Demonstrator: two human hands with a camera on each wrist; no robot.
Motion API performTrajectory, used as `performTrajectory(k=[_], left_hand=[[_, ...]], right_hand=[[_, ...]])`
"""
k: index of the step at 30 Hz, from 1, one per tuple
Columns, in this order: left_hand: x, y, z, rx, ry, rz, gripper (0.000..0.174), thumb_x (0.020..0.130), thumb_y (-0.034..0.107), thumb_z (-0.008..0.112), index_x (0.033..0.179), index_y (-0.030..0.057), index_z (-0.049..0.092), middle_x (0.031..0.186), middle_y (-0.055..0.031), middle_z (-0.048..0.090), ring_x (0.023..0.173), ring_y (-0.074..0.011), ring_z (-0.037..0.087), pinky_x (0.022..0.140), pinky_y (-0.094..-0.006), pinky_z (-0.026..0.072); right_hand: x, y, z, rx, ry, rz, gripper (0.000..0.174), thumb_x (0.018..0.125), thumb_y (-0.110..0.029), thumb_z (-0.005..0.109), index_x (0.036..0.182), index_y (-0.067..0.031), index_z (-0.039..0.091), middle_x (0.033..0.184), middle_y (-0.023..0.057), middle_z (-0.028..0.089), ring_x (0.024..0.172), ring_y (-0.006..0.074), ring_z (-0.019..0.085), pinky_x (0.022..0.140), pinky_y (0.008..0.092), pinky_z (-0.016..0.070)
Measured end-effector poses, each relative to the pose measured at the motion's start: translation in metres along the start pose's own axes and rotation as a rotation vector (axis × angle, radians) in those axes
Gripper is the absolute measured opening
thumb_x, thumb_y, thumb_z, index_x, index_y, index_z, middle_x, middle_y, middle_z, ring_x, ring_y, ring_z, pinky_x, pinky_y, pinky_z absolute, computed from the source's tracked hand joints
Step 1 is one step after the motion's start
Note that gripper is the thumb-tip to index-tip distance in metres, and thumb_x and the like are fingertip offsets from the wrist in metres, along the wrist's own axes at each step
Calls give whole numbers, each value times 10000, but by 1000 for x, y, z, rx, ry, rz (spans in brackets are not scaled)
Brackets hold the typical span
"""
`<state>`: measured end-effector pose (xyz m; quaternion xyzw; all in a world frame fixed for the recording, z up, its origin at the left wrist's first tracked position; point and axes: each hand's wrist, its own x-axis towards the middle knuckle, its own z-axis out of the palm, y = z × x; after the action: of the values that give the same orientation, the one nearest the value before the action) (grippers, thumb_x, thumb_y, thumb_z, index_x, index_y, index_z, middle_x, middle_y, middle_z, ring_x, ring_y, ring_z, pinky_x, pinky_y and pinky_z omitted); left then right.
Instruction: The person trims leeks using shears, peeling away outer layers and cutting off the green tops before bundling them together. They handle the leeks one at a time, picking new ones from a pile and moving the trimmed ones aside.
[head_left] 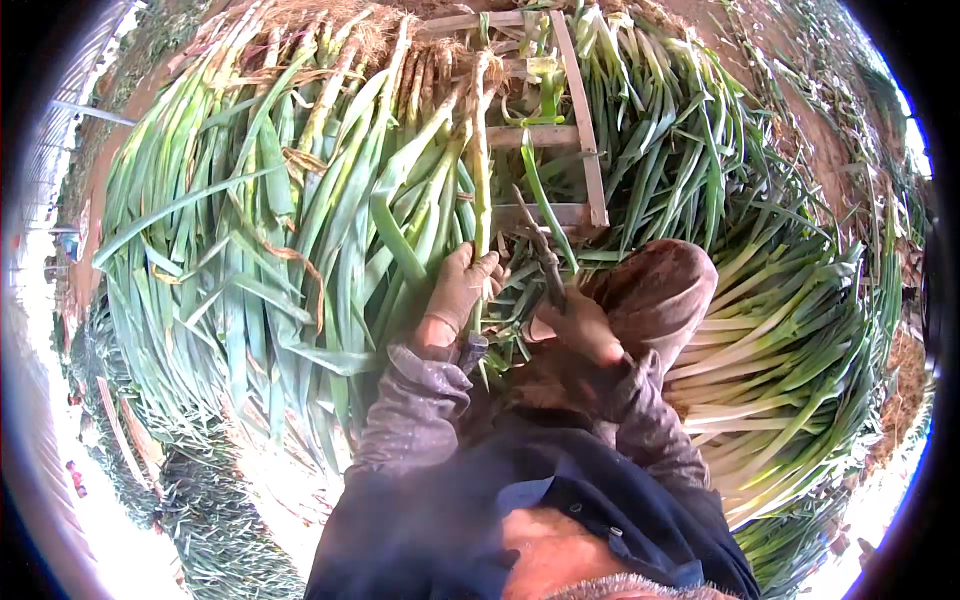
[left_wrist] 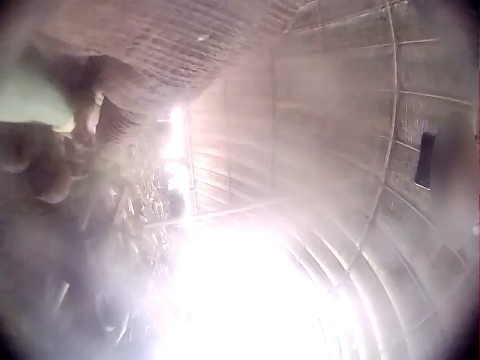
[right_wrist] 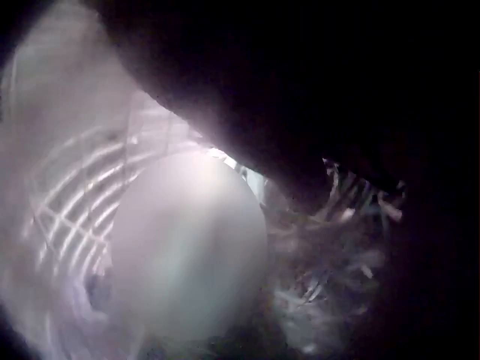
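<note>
In the head view my gloved left hand (head_left: pixel 460 285) grips a long green onion (head_left: pixel 482 160) by its lower part. The stalk points away from me, its brown roots at the far end. My right hand (head_left: pixel 585 325) holds a dark, narrow-bladed knife (head_left: pixel 545 255), the tip angled forward and left toward the stalk. Beside the blade stands a loose green leaf (head_left: pixel 540 190). The left wrist view shows a blurred pale green stalk (left_wrist: pixel 30 101) by the gloved fingers (left_wrist: pixel 52 180). Most of the right wrist view is dark, with the hand's hold hidden.
Unstripped green onions (head_left: pixel 300 220) with roots lie thickly at left. Cleaned ones with white stems (head_left: pixel 760 370) are heaped at right, beside my bent knee (head_left: pixel 660 290). A wooden frame (head_left: pixel 580 120) lies ahead, with more onions (head_left: pixel 650 120) to its right.
</note>
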<state>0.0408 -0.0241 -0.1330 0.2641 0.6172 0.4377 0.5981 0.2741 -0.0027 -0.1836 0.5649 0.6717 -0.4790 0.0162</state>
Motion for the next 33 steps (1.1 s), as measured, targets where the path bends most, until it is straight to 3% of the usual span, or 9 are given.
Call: performTrajectory(k=[3,7,11,14,18,22,25,31,33], left_hand=[[-10,-15,-9,-13,-39,84,156,977,156,608,1045,16,609,764,-29,621,629,-115,589,570,-256,462],[-11,-18,-22,-129,67,59,164,974,159,602,1032,10,638,774,-26,632,625,-106,576,565,-250,452],[-12,-23,-11,57,143,120,299,1000,317,604,1000,23,658,787,-13,646,614,-87,547,568,-237,438],[-12,-18,1,-34,18,189,479,965,496,625,942,18,641,742,-18,630,633,-88,544,603,-261,454],[-19,-4,5,-185,-73,58,386,941,383,639,959,-3,636,731,-39,627,581,-99,560,548,-252,464],[-34,3,-10,-274,-140,147,321,943,285,603,1011,-26,635,742,-75,657,547,-114,577,510,-239,487],[-33,1,0,-306,-157,132,232,939,235,612,945,3,610,707,-46,619,526,-113,554,493,-245,459],[-35,-5,-6,7,-25,202,306,1022,342,589,1014,37,617,849,-12,628,740,-89,519,700,-243,440],[-25,-32,-20,125,-131,187,353,1012,388,580,1018,40,636,895,-48,658,752,-107,597,675,-270,491]], right_hand=[[15,1,10,838,-216,29,408,874,-238,753,1147,16,590,978,154,709,860,250,691,758,393,541],[3,-10,9,782,-141,-210,294,858,-115,736,1099,6,619,974,81,704,854,188,677,739,341,545],[-38,-2,28,84,691,-329,265,824,-82,651,1079,-14,633,936,176,659,870,364,637,787,400,520],[-58,-32,27,-58,616,-332,318,818,-58,656,1126,1,600,1069,200,651,982,376,636,854,430,531],[-71,-47,61,-315,423,-517,571,770,-85,750,1255,27,472,1199,224,584,1080,365,610,913,451,518],[-80,-55,29,344,166,-388,846,762,-273,834,1418,-1,374,1256,271,564,1177,415,575,969,456,496],[-73,-62,33,-2,132,-424,973,753,-282,838,1502,-7,281,1304,299,534,1229,413,551,1000,465,484],[-59,-63,35,668,67,-295,663,796,-58,703,1416,-23,474,1009,56,621,870,131,571,803,272,500],[-80,-69,9,628,57,-190,682,813,-36,718,1440,-21,451,1209,131,646,1065,164,596,952,307,490]])
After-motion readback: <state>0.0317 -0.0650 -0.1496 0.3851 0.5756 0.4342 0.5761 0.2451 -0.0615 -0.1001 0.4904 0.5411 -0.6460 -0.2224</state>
